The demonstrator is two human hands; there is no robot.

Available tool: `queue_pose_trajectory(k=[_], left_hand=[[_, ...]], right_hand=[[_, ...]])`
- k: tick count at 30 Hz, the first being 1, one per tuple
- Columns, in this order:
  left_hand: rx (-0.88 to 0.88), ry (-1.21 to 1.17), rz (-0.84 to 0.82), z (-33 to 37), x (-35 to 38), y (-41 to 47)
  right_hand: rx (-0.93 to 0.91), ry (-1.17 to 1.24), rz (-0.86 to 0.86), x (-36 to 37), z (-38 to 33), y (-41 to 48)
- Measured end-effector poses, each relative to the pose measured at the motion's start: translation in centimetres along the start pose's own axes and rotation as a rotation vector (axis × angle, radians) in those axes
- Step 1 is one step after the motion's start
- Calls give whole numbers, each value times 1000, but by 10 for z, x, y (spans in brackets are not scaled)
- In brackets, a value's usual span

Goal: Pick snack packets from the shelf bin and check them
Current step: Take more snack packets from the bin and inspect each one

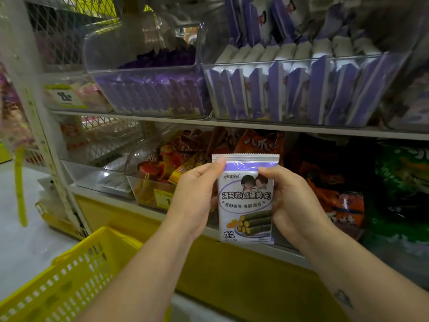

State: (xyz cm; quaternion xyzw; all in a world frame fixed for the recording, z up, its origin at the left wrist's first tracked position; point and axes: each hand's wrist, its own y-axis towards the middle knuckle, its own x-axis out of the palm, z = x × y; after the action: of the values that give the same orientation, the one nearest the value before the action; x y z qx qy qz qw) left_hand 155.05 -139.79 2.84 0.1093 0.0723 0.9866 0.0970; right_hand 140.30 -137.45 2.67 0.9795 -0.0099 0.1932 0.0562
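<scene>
Before stocked shelves [232, 123], both hands, left [197, 196] and right [292, 201], pinch one upright snack packet [246, 198].

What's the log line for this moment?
step: check | packet: upright, front to camera | left hand: grips left edge | right hand: grips right edge

Worn: nothing visible on left hand [197, 194] or right hand [292, 198]; thumbnails short. left forearm [144, 270] bare to frame edge. right forearm [336, 259] bare likewise, carries small dark tattoo [343, 298], roughly leaf-shaped, blurred.
</scene>
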Motion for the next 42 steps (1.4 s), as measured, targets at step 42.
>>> queue_pose_trajectory(k=[42], left_hand=[[-243,-28,-453,12,-45,1]], right_hand=[[218,-35,-309,-14,-20,2]])
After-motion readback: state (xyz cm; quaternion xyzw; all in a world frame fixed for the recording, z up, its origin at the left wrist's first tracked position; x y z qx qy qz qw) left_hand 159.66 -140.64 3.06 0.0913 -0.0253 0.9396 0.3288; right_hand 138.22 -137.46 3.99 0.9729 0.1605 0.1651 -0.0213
